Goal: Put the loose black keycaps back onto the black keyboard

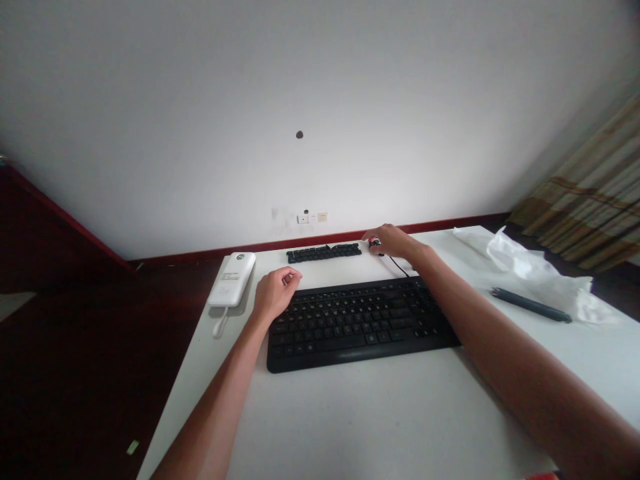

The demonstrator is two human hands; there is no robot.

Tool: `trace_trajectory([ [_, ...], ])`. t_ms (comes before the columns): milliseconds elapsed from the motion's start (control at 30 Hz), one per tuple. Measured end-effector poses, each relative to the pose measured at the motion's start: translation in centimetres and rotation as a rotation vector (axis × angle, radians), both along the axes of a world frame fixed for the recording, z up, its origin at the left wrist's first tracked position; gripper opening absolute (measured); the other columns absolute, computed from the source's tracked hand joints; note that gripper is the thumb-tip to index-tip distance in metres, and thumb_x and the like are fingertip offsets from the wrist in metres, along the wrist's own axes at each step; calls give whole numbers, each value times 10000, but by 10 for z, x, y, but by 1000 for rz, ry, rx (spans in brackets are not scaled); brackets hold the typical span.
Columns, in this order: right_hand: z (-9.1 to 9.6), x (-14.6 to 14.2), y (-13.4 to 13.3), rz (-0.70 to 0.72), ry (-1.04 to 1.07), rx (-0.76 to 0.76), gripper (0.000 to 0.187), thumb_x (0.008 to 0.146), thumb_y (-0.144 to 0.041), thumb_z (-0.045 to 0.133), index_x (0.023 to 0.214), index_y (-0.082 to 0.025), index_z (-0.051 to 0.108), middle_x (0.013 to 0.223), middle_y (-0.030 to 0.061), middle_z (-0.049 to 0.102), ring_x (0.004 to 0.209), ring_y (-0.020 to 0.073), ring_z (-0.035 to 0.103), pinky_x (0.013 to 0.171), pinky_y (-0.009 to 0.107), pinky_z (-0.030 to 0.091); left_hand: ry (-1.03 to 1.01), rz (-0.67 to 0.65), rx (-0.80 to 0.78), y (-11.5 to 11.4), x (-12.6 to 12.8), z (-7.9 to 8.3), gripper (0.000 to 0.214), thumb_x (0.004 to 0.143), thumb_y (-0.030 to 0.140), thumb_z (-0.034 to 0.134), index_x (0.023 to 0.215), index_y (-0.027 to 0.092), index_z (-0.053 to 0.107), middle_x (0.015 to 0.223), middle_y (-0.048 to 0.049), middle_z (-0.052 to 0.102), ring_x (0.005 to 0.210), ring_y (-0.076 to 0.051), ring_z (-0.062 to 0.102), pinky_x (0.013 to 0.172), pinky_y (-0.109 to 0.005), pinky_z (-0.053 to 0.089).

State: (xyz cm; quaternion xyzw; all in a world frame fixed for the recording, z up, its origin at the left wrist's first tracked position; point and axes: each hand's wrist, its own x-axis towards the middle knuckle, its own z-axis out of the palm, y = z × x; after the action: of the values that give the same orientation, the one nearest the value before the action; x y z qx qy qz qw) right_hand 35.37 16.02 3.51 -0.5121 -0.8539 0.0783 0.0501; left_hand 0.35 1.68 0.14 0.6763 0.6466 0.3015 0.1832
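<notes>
A black full-size keyboard (pixel 345 343) lies on the white table, its cable (pixel 399 267) running from the back edge towards my right hand. My right hand (pixel 391 240) is at the table's far edge, fingers closed around a small dark bundle of the cable with a bit of red showing. My left hand (pixel 277 291) is at the keyboard's upper left corner, with fingers curled in; whether anything small is inside is hidden. Behind the keyboard, between both hands, sits a row of black keycaps (pixel 324 253), with a few lying tilted on top.
A white power bank (pixel 233 280) with a short strap lies at the table's left edge. On the right are a dark slim tool (pixel 531 305) and a crumpled white plastic bag (pixel 545 267). A wall with sockets (pixel 313 218) stands behind the table (pixel 380 420).
</notes>
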Motion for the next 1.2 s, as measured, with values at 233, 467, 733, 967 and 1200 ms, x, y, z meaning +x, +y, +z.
trace_trajectory([
  [233, 14, -8, -9, 60, 17, -44, 438, 812, -192, 657, 1237, -214, 760, 1159, 86, 782, 1070, 269, 708, 964, 376, 531, -13, 0, 2, 0, 1, 0, 260, 944, 382, 575, 897, 247, 792, 781, -6, 734, 706, -171, 619, 669, -265, 378],
  [467, 38, -22, -28, 140, -17, -443, 389, 736, -244, 744, 1124, -260, 775, 1085, 39, 796, 983, 253, 734, 812, 338, 557, -10, 0, 2, 0, 0, 0, 259, 946, 380, 575, 907, 250, 795, 771, -9, 733, 715, -178, 630, 665, -269, 384],
  [733, 47, -31, -40, 86, -87, -415, 333, 710, -227, 747, 1041, -257, 776, 1059, 40, 798, 941, 251, 737, 751, 329, 538, -10, 6, 6, 1, 0, -1, 255, 948, 374, 577, 902, 253, 797, 763, -7, 733, 717, -181, 637, 661, -268, 385],
  [967, 59, -35, -49, -72, -270, -447, 176, 824, -362, 712, 778, -194, 736, 846, 85, 788, 771, 244, 718, 671, 351, 511, -17, 13, -4, 1, 0, 0, 239, 940, 363, 586, 909, 261, 800, 763, 0, 733, 719, -180, 641, 672, -275, 385],
  [1200, 45, -42, -50, -119, -290, -554, 252, 758, -446, 769, 704, -203, 724, 786, 83, 775, 709, 237, 701, 657, 361, 527, -17, 3, 0, 0, 0, 1, 245, 943, 354, 580, 907, 254, 801, 773, -5, 740, 729, -183, 647, 677, -276, 391],
])
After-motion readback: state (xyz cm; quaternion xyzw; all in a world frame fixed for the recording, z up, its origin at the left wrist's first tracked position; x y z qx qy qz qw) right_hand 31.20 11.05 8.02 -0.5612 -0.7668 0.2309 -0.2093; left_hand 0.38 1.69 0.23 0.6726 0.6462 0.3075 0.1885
